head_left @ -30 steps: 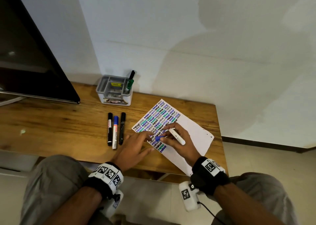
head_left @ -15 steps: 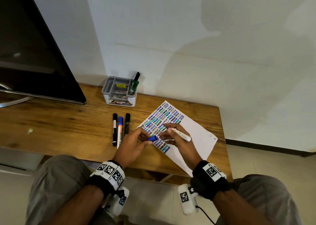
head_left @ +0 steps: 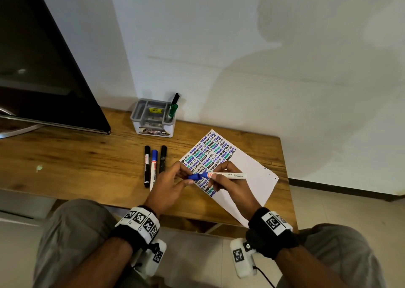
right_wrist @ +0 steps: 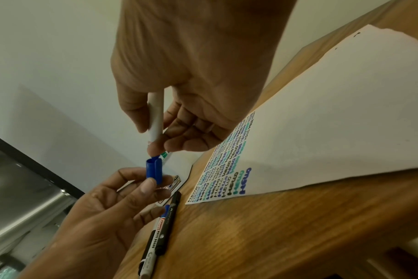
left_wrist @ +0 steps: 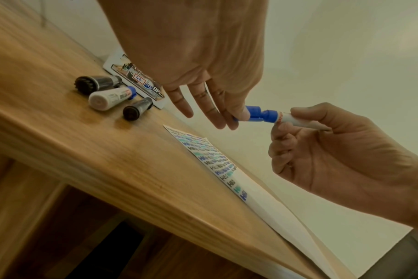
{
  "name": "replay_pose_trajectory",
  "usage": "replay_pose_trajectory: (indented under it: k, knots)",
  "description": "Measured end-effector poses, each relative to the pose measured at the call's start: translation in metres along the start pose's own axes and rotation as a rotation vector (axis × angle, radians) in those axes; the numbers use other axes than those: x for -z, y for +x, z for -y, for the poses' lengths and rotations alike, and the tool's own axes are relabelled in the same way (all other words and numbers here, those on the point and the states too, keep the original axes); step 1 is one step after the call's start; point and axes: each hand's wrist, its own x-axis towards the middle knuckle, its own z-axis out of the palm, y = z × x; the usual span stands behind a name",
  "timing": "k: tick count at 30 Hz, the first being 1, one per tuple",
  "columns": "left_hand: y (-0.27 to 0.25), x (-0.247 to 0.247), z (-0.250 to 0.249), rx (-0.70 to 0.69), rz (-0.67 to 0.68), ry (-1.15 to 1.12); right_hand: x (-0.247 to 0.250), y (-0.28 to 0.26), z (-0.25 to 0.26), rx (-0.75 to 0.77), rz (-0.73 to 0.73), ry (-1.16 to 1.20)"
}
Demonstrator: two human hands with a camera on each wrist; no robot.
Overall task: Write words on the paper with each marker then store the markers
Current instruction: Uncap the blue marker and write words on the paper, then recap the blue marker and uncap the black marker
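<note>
We hold the white-barrelled blue marker (head_left: 228,175) pinched in the right hand (head_left: 232,184) above the paper (head_left: 252,171); the left hand (head_left: 168,187) pinches its blue cap (head_left: 194,176). Both parts look light, rigid and smooth, so we grip the barrel near the tip for alignment.

Cap (head_left: 194,176): my L hand (head_left: 169,187) now bringing it up to marker (head_left: 228,175) nose; my R hand (head_left: 230,184) lifting marker off paper (head_left: 247,167), levelling it.

A brown wooden table (head_left: 76,160) is carrying a white paper sheet covered in coloured words (head_left: 245,167), three capped markers lying side by side (head_left: 153,167), a grey-and-white plastic organiser box (head_left: 153,123) and a black flat screen (head_left: 43,79)
</note>
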Motion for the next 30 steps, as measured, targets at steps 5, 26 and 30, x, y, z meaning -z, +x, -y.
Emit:
replay_pose_trajectory:
  k: [5, 26, 30]
  knots:
    - [0.000, 0.001, 0.002, -0.009, 0.042, -0.028, -0.004, 0.000, 0.000, 0.021, -0.014, -0.043]
    - [0.000, 0.015, -0.003, 0.055, 0.012, -0.239, 0.002, 0.016, -0.001, 0.088, 0.146, -0.515]
    - [0.002, 0.024, -0.005, 0.036, 0.004, -0.244, -0.004, 0.018, 0.002, 0.053, 0.215, -0.487]
